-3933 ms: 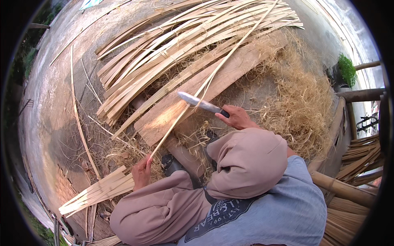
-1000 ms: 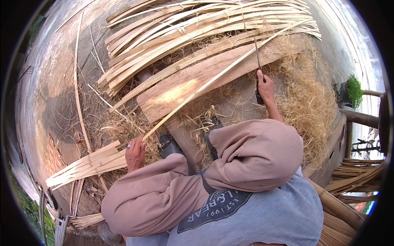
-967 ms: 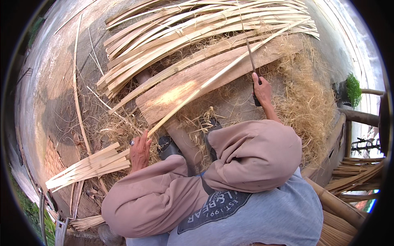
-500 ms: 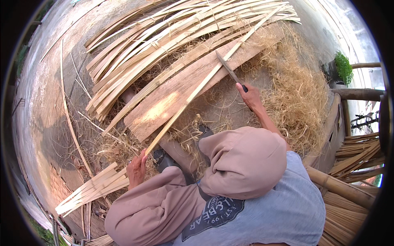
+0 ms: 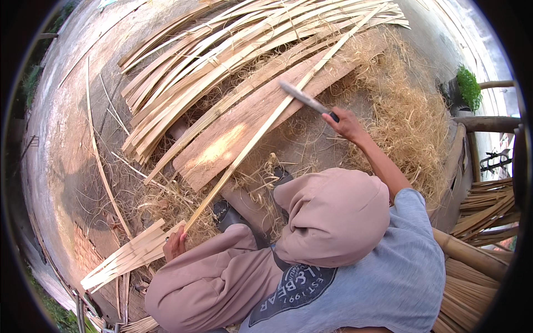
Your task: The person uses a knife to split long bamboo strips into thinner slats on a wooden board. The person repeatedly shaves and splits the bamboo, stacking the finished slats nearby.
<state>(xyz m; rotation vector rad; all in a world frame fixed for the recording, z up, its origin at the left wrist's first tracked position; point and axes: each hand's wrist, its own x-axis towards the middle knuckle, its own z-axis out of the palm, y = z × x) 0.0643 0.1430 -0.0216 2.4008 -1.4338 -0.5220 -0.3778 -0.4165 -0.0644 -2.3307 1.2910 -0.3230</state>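
Note:
My right hand [image 5: 344,124] is closed round the dark handle of a knife [image 5: 304,98]. Its long blade, a little blurred, points up and left across a pale bamboo strip [image 5: 261,133]. My left hand [image 5: 175,244] grips the near end of that strip, low at the left beside my knee. From there the strip slants up and right over a flat wooden board [image 5: 202,161], its far end reaching the upper right. Beside the left hand lies a small fan of pale split strips [image 5: 125,255].
Beyond the board lies a large pile of bamboo strips [image 5: 222,66]. Curly shavings [image 5: 411,127] heap up at the right. A thick bamboo pole [image 5: 472,255] and more strip bundles [image 5: 466,294] are at the lower right. A green plant [image 5: 468,87] stands at the far right.
My left hand has drawn the strip's near end down and left. My right hand has moved slightly to the right and up, and the knife now lies flatter across the strip.

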